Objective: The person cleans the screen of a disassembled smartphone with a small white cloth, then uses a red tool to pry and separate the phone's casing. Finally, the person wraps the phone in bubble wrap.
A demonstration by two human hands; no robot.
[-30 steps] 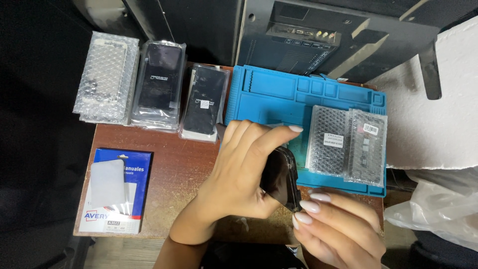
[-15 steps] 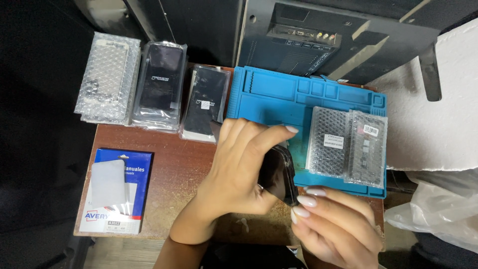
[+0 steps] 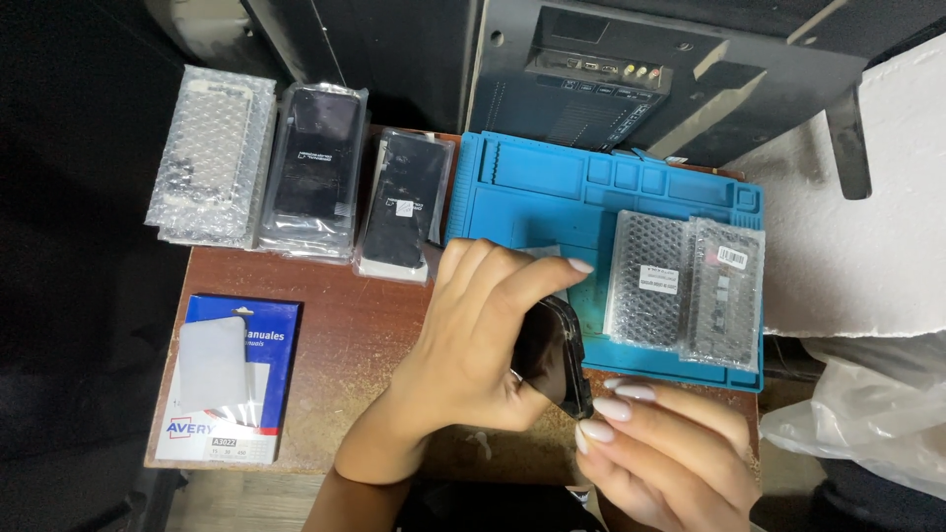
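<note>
A dark, glossy phone-shaped panel (image 3: pixel 560 355) is held edge-up above the front of the brown desk (image 3: pixel 345 335), just at the near edge of the blue silicone work mat (image 3: pixel 532 187). The left hand (image 3: pixel 473 345) wraps round it from the left, its grip closed on the panel with the fingers curled over the top edge. The right hand (image 3: pixel 670 453) meets it from below right, fingertips (image 3: pixel 616 408) pinched on the lower corner, so that grip is closed on the panel as well.

On the mat lie two bubble-wrapped parts (image 3: pixel 685 286), side by side and touching. Left of the mat, along the back of the desk, sit three more wrapped packets: a black one (image 3: pixel 402 202), a larger black one (image 3: pixel 315 167), and a clear bubble-wrap packet (image 3: pixel 212 153). Near the front left lies a blue label pack (image 3: pixel 232 379). A black device with rear ports (image 3: pixel 611 89) stands behind the mat.
</note>
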